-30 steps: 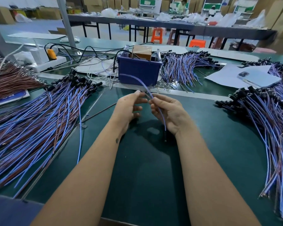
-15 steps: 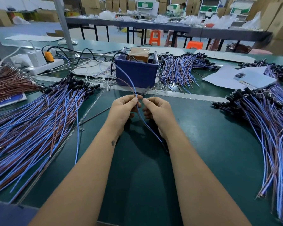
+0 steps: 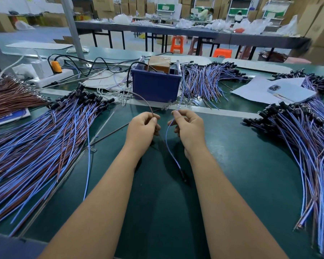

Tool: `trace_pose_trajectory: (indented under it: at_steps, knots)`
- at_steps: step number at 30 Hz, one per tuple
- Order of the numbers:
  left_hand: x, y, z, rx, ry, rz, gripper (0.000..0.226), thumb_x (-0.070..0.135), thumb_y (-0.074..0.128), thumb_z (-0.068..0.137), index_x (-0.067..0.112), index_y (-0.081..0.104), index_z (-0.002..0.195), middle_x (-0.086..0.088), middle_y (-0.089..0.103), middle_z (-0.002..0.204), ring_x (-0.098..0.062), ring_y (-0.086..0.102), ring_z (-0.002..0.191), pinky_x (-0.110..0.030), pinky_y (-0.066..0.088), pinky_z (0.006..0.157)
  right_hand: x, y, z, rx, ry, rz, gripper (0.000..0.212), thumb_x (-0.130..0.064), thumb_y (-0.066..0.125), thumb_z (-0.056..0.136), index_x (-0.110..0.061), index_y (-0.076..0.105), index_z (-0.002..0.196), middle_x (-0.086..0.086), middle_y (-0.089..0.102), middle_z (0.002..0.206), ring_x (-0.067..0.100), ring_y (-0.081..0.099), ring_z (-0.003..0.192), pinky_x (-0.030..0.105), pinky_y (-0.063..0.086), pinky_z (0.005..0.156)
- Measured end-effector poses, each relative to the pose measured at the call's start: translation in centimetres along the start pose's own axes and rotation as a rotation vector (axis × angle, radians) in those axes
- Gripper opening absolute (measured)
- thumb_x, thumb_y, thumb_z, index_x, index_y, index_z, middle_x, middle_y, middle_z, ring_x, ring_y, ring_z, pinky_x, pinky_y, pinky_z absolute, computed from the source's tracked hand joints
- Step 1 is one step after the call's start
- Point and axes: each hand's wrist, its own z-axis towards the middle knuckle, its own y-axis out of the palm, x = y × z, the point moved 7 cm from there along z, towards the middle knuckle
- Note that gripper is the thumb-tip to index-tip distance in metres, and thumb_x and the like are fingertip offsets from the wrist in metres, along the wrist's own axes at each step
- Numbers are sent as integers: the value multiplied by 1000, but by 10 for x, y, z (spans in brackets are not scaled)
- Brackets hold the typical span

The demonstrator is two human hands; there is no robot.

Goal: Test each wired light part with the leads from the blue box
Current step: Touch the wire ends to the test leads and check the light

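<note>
The blue box [image 3: 155,87] stands on the green table [image 3: 241,165] straight ahead, with a brown block inside. A brown lead [image 3: 145,100] arcs from the box to my left hand [image 3: 141,131], which pinches it against a wire end. A blue lead [image 3: 181,88] drops from the box to my right hand [image 3: 190,130], which pinches it with the blue wire [image 3: 169,150] of one light part. That part's black head [image 3: 182,174] hangs low between my forearms.
Big heaps of blue and brown wired parts lie at the left [image 3: 45,137], the right [image 3: 310,146] and behind the box [image 3: 208,83]. A power strip [image 3: 51,75], a phone [image 3: 290,92] on white paper and a brown wire bundle [image 3: 11,98] sit around them.
My hands have drawn apart. The part's two wires are now split, one to each hand, each meeting a lead from the box.
</note>
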Motion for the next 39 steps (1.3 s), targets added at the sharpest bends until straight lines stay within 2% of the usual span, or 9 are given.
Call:
trace_pose_trajectory:
  at_steps: [4, 7, 10, 13, 17, 24, 31, 39]
  knots:
    - [-4, -11, 6, 76, 54, 102, 27, 11, 45, 97, 25, 63, 112, 6, 47, 62, -7, 39, 51, -18, 37, 51, 1, -12, 3, 82, 19, -2, 12, -14, 59, 95, -19, 65, 86, -3, 59, 58, 7, 51, 58, 22, 38, 61]
    - [-8, -15, 8, 103, 62, 144, 32, 11, 46, 95, 27, 64, 115, 9, 39, 57, -6, 31, 45, -17, 29, 43, 3, -10, 3, 71, 23, -38, 11, -15, 57, 96, -14, 68, 96, -2, 56, 60, 9, 49, 60, 21, 38, 60]
    - [-9, -17, 9, 115, 68, 198, 34, 13, 47, 93, 29, 67, 115, 13, 38, 50, -7, 31, 43, -17, 28, 42, 4, -8, 3, 55, 20, -67, 11, -16, 57, 97, -16, 68, 97, -2, 55, 61, 7, 48, 58, 20, 38, 58]
    - [-6, -13, 7, 85, 105, 246, 34, 14, 48, 93, 32, 67, 115, 16, 41, 46, -7, 33, 43, -16, 30, 44, 4, -8, 3, 52, 18, -84, 11, -17, 57, 96, -21, 67, 91, -2, 55, 60, -1, 46, 50, 16, 38, 56]
    - [-3, -7, 4, 51, 149, 302, 34, 15, 49, 93, 31, 67, 116, 20, 46, 47, -6, 36, 44, -16, 30, 47, 4, -5, 5, 30, 10, -107, 11, -15, 57, 96, -17, 67, 92, -1, 54, 59, -3, 44, 45, 12, 37, 52]
    - [-7, -12, 9, 99, 105, 282, 31, 13, 48, 93, 28, 66, 112, 18, 44, 46, -6, 37, 43, -14, 32, 43, 5, -4, 5, 16, 19, -147, 11, -17, 57, 97, -17, 68, 94, -2, 54, 59, -3, 44, 45, 12, 37, 50]
    - [-10, -16, 11, 126, 63, 255, 32, 11, 48, 92, 23, 67, 115, 12, 45, 52, -4, 36, 39, -11, 29, 39, 3, -2, 4, -8, 2, -148, 15, -17, 57, 96, -24, 66, 87, -2, 54, 59, -2, 46, 48, 11, 39, 51]
    - [-13, -14, 12, 102, 37, 249, 33, 12, 49, 92, 24, 68, 115, 17, 43, 43, -5, 35, 39, -12, 29, 40, 3, -1, 3, -12, 5, -138, 16, -19, 58, 96, -27, 66, 85, -3, 54, 59, -3, 47, 48, 11, 38, 50]
